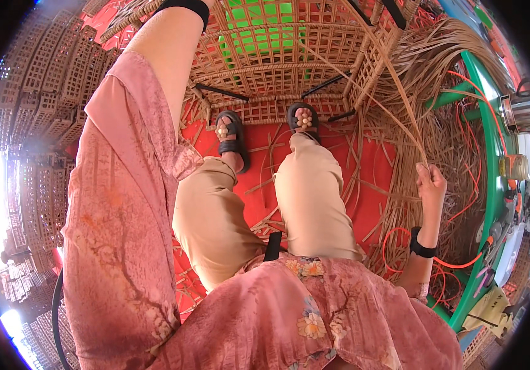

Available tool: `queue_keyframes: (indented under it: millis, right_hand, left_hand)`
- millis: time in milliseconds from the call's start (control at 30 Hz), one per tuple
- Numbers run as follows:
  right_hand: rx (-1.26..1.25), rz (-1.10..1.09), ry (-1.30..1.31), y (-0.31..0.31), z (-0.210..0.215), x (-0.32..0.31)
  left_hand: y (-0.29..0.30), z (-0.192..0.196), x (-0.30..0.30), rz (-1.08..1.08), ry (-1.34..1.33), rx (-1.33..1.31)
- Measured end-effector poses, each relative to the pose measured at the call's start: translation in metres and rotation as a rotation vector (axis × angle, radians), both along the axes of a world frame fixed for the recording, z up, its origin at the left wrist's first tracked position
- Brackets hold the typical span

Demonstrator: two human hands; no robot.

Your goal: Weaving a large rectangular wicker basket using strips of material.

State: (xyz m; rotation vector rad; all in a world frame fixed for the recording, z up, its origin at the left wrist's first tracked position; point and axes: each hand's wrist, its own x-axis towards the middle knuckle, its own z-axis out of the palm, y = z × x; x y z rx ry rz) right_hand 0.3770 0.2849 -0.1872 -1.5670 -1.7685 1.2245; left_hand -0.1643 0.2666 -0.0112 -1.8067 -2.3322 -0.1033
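My right hand (433, 179) is raised at the right, fingers pinched on the end of a long tan cane strip (404, 92). The strip runs up and left from my fingertips to a woven cane basket frame (259, 49) in front of my feet. This frame has open square weave, wrapped cane edges and black bars near its base. My left forearm (160, 52) reaches over its left side, a black band at the wrist. Past that band the top edge of the picture cuts off my left hand, so its fingers do not show.
Tall stacks of woven cane panels (43, 86) stand on the left. A heap of loose cane strips (444, 55) spreads down the right side. Beside it is a green-framed table (499, 185) with a jar (515, 167) and an orange cord. Cane scraps litter the red floor covering (265, 191); a green plastic stool (265, 24) shows behind the weave.
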Motion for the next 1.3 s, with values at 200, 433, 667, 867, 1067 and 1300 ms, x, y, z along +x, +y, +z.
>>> queue_keyframes:
  millis: [200,433,667,867,1067,1300]
  right_hand:
    - [-0.026,0.005,-0.080,-0.010,0.000,-0.005]
    - [-0.018,0.032,-0.082,-0.005,-0.027,0.000]
    - [-0.099,0.028,-0.082,-0.007,-0.039,-0.005]
    - [-0.041,0.015,-0.174,-0.003,-0.042,0.012]
    - [0.367,-0.164,-0.232,0.009,0.009,0.035]
    - [0.817,-0.344,-0.099,0.030,0.130,0.090]
  left_hand:
    - [-0.007,0.002,0.005,-0.006,-0.003,0.009]
    - [-0.007,0.002,0.014,0.017,-0.002,0.006]
    - [-0.001,0.001,0.001,-0.028,-0.014,0.021]
    - [0.004,0.004,0.003,-0.001,-0.017,-0.001]
    - [-0.007,0.009,0.007,-0.073,-0.061,0.079]
    - [-0.012,-0.024,0.000,0.051,-0.029,0.099]
